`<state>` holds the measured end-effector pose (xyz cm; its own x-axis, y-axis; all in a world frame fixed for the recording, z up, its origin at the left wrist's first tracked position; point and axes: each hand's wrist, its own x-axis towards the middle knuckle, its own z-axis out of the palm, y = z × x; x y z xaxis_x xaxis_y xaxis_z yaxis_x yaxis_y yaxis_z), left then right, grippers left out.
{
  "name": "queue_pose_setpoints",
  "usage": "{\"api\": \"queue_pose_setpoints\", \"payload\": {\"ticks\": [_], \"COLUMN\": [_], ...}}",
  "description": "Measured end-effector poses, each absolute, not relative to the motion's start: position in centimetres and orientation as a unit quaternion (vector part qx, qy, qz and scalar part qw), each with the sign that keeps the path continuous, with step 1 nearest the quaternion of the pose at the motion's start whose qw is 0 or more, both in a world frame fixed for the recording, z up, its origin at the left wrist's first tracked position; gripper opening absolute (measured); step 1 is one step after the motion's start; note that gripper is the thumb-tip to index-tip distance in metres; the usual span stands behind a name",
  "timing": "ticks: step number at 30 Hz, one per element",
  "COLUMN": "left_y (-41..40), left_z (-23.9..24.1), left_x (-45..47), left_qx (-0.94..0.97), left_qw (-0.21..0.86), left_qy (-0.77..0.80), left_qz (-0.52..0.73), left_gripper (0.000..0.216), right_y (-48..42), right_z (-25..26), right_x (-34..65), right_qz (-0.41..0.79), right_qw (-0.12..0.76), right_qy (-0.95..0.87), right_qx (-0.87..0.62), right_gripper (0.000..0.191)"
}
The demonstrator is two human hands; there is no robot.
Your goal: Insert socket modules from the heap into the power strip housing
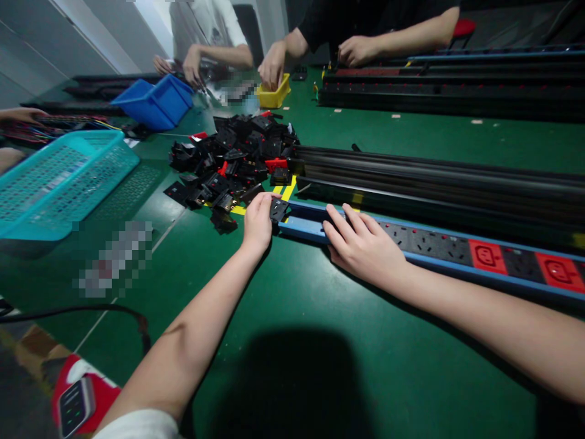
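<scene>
My left hand [259, 224] pinches a black socket module [279, 210] at the left end of a long blue power strip housing [301, 228]. My right hand [365, 247] lies over the housing with its fingers spread, fingertips on the channel and its far edge. Right of that hand, black socket modules [418, 239] and red socket modules [488, 256] sit in a row inside the housing. Between my two hands a stretch of the channel shows its bare inside. A loose pile of black and red socket modules [237, 152] lies just beyond my left hand.
Behind the blue housing lie long black rails [411, 177]. A teal basket [68, 177] stands at the left, a blue bin [155, 103] and a yellow bin [274, 92] farther back. Two co-workers' hands [273, 66] work across the green table [292, 317]; another person's hand [25, 114] reaches in at left.
</scene>
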<state>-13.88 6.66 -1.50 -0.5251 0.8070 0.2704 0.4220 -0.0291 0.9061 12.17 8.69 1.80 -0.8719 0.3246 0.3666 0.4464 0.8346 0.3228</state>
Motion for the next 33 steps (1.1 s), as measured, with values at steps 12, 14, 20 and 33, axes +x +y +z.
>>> {"api": "queue_pose_setpoints", "payload": {"ticks": [12,14,20,33], "left_y": [6.56,6.53,6.29,6.13], "left_z": [-1.38,-1.33,-1.01,-1.12], "left_x": [-13.62,-13.59,-13.39,-13.22], "left_qx": [0.462,0.466,0.471,0.482], "left_qw": [0.155,0.150,0.133,0.155], "left_qy": [0.697,0.704,0.717,0.702], "left_qz": [0.526,0.515,0.496,0.501], "left_gripper": [0.036,0.036,0.036,0.043], "right_y": [8.73,8.76,8.77,8.64], "right_z": [1.84,1.85,1.84,2.05], "right_x": [12.13,12.15,12.12,12.14], "right_qz": [-0.195,-0.202,-0.200,-0.204], "right_qw": [0.148,0.148,0.156,0.146], "right_qy": [-0.948,-0.947,-0.947,-0.947], "right_qx": [-0.205,-0.203,-0.198,-0.199], "right_gripper": [0.044,0.043,0.044,0.044]}}
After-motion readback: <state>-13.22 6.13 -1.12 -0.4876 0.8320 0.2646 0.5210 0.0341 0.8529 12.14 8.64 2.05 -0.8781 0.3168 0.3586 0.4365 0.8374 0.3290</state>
